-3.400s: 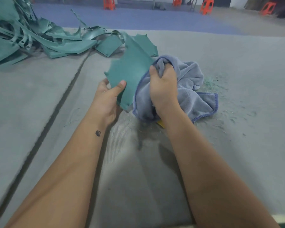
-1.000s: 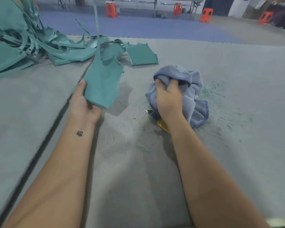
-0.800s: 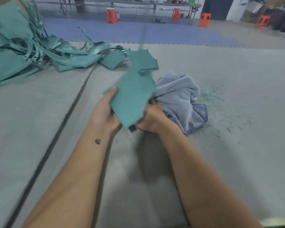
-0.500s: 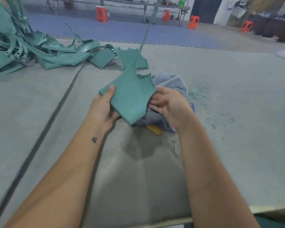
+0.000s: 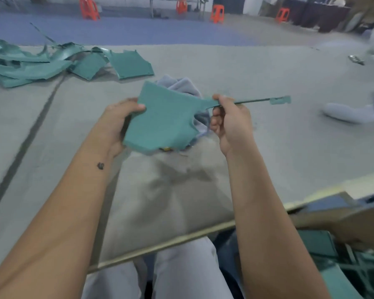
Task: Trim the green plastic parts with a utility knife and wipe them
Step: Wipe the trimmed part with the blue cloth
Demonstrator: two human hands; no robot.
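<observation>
I hold a green plastic part [image 5: 164,119] above the grey table [image 5: 268,134], in front of me. My left hand [image 5: 119,121] grips its left edge, thumb on top. My right hand [image 5: 229,121] pinches the part's thin strip [image 5: 257,101], which sticks out to the right and ends in a small tab. A blue-grey cloth [image 5: 181,85] lies on the table behind and under the part, mostly hidden. A small bit of yellow, the utility knife [image 5: 166,149], peeks out below the part's lower edge.
A pile of green plastic parts and offcuts [image 5: 52,63] lies at the back left. Pale cloth items [image 5: 350,113] sit at the right. A box with green scraps [image 5: 333,255] stands below the table's near edge [image 5: 181,236]. Orange stools [image 5: 217,14] stand on the far floor.
My right hand let go of the cloth and took hold of the part's thin strip. The part turned so its strip now points right instead of up. My view swung down and right.
</observation>
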